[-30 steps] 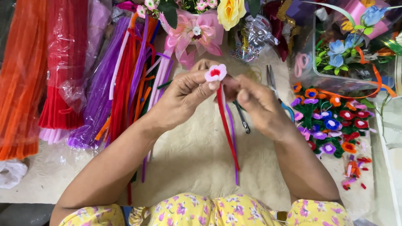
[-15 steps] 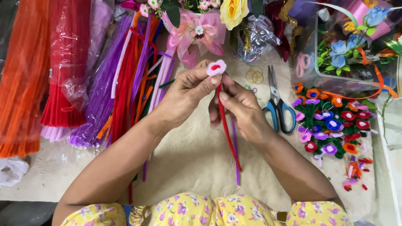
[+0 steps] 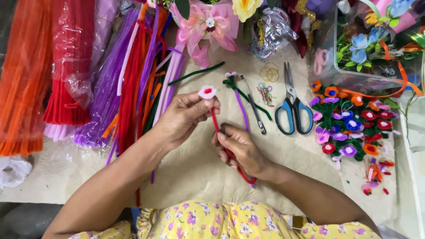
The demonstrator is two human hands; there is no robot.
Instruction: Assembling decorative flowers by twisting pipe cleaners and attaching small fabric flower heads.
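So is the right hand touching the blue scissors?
Apart. The head view shows the right hand holding the red stem, with bare mat and a thin metal tool between it and the blue scissors.

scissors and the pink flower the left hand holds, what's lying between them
In the head view, between the blue-handled scissors and pink flower: a purple-stemmed flower and a slim metal tool.
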